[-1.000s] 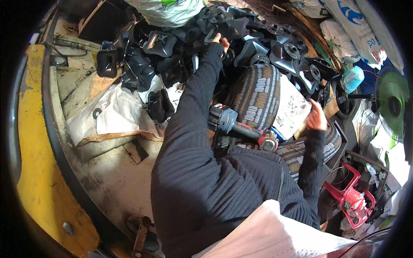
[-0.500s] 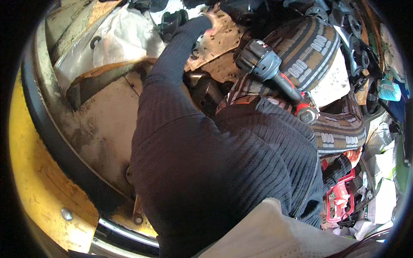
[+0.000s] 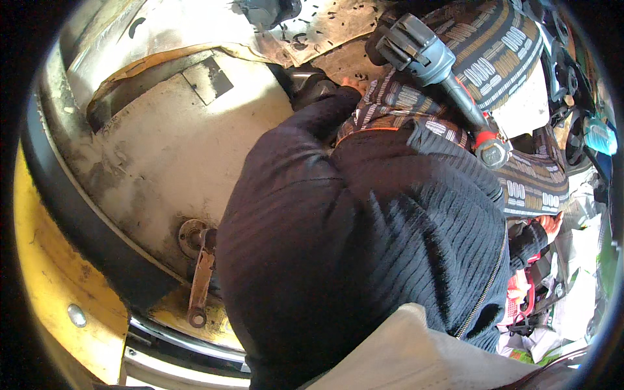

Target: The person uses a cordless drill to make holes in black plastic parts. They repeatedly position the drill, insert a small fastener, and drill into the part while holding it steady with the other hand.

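Rusty metal lever [image 3: 200,276], ribbed knit sleeve [image 3: 312,195].

A dark ribbed sleeve [image 3: 364,247] fills the centre. At one o'clock a grey power tool [image 3: 432,65] lies on a striped woven cloth [image 3: 500,45]. The left hand [image 3: 354,84] shows only fingertips at twelve o'clock; the right hand [image 3: 551,224] peeks out at three o'clock. A rusty lever [image 3: 201,276] sits at eight o'clock.
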Demonstrator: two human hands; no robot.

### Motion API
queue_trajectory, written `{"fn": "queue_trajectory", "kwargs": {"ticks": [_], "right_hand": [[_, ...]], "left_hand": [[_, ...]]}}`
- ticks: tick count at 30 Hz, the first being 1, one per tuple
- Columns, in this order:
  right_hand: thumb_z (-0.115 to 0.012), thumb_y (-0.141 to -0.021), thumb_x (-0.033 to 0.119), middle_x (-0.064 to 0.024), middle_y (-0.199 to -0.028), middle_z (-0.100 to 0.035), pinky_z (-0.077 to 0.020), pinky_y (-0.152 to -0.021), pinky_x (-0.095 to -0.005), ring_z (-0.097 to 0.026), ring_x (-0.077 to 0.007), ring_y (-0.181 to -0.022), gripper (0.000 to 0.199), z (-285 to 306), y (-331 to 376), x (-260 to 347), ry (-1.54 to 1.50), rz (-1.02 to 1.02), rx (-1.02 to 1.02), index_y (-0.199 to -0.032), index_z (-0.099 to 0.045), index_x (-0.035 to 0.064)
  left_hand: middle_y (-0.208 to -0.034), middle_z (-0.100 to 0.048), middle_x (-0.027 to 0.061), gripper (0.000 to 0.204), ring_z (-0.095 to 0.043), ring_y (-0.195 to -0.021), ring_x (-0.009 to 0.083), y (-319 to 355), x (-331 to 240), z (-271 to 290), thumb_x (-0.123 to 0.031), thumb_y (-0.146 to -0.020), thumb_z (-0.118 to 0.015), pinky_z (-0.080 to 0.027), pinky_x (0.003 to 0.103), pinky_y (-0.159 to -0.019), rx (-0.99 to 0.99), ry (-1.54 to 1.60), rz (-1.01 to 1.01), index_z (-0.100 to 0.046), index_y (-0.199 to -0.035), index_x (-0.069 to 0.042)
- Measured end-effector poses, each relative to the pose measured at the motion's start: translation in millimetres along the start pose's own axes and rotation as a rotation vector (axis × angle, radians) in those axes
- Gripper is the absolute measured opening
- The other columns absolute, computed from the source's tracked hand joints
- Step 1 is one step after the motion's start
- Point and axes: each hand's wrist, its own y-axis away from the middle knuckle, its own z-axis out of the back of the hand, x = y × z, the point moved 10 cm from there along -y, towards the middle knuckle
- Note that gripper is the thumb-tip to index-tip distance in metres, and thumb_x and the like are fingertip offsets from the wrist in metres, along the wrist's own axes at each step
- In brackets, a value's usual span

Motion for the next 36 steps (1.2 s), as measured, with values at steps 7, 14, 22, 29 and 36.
{"fn": "queue_trajectory", "kwargs": {"ticks": [7,14,22,29,36], "right_hand": [[-0.05,-0.09,0.032,0.0013,-0.05,-0.04,-0.0272,-0.036,-0.0243,-0.03,-0.0083,-0.037,0.038,3,6,6,0.003,0.028,-0.012,-0.119,-0.054,0.0073],[-0.051,-0.09,0.031,0.0011,-0.051,-0.041,-0.0275,-0.036,-0.0242,-0.03,-0.0083,-0.037,0.037,-1,2,8,0.032,0.011,-0.033,-0.118,-0.054,0.007],[-0.051,-0.089,0.03,0.0008,-0.053,-0.041,-0.028,-0.037,-0.024,-0.03,-0.0083,-0.038,0.036,-26,-9,15,0.098,-0.02,-0.033,-0.117,-0.055,0.0067],[-0.052,-0.089,0.029,0.0005,-0.054,-0.042,-0.0283,-0.037,-0.0239,-0.03,-0.0083,-0.038,0.036,-37,-14,17,0.136,-0.042,-0.015,-0.116,-0.055,0.0064],[-0.052,-0.089,0.028,0.0003,-0.056,-0.043,-0.0287,-0.037,-0.0237,-0.03,-0.0083,-0.038,0.035,-54,-28,10,0.157,-0.052,0.011,-0.116,-0.055,0.0061]], "left_hand": [[-0.118,-0.054,0.0056,0.035,-0.049,-0.108,0.0259,-20,8,10,-0.028,-0.083,-0.048,-0.037,0.049,-0.081,-0.069,0.079,0.017,-0.057,-0.117,-0.024],[-0.118,-0.055,0.0072,0.035,-0.052,-0.106,0.0274,-15,80,9,-0.03,-0.082,-0.049,-0.04,0.05,-0.08,-0.208,0.202,0.138,-0.059,-0.115,-0.022],[-0.117,-0.057,0.009,0.035,-0.055,-0.104,0.0292,-2,190,41,-0.033,-0.082,-0.049,-0.042,0.051,-0.079,-0.403,0.408,0.285,-0.061,-0.112,-0.019],[-0.116,-0.059,0.0106,0.036,-0.058,-0.102,0.0308,13,259,77,-0.035,-0.081,-0.049,-0.045,0.052,-0.079,-0.505,0.458,0.364,-0.062,-0.109,-0.017],[-0.109,-0.062,0.012,0.032,-0.06,-0.099,0.0313,17,104,23,-0.028,-0.079,-0.051,-0.048,0.048,-0.08,-0.106,0.376,0.22,-0.065,-0.105,-0.015]]}}
